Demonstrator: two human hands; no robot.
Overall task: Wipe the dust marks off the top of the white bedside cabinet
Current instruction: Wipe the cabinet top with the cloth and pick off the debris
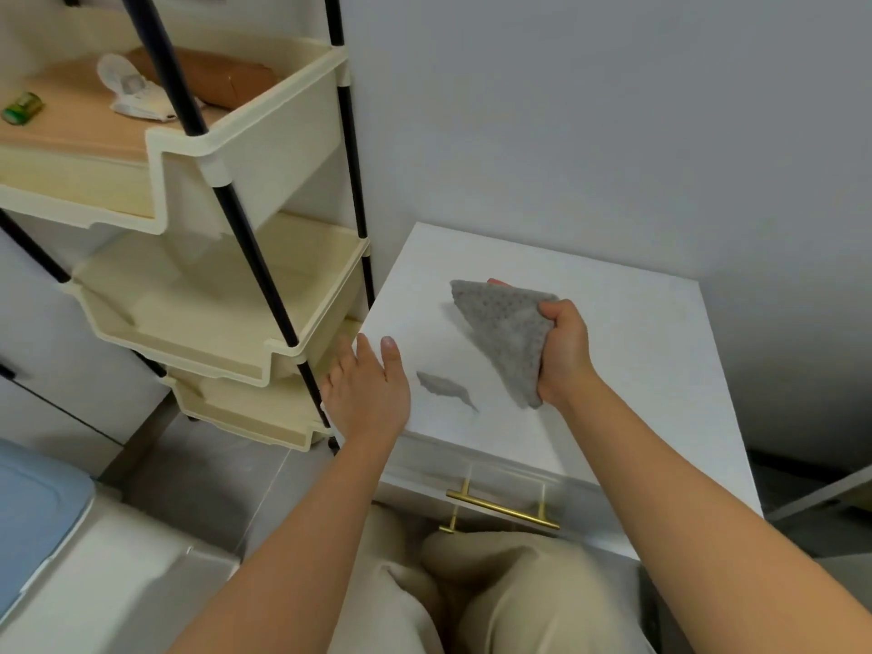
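Cloth (500,337) hangs bunched in the gripping right hand (564,351), above the cabinet top (637,370). Left hand (365,389) is flat and released at the cabinet's left edge. Risk: a loose hanging corner may smear the dust mark (446,388) near the front, or miss it.

1. A cream plastic rack (264,148) with black poles and stacked tiers stands at the left, by the grey wall (590,110)
2. On its top tier lie a small green cylinder (22,107), a crumpled white item (132,89) and a brown pouch (222,80)
3. A blue-lidded white box (33,507) sits at lower left, beside the grey tiled floor (203,488)
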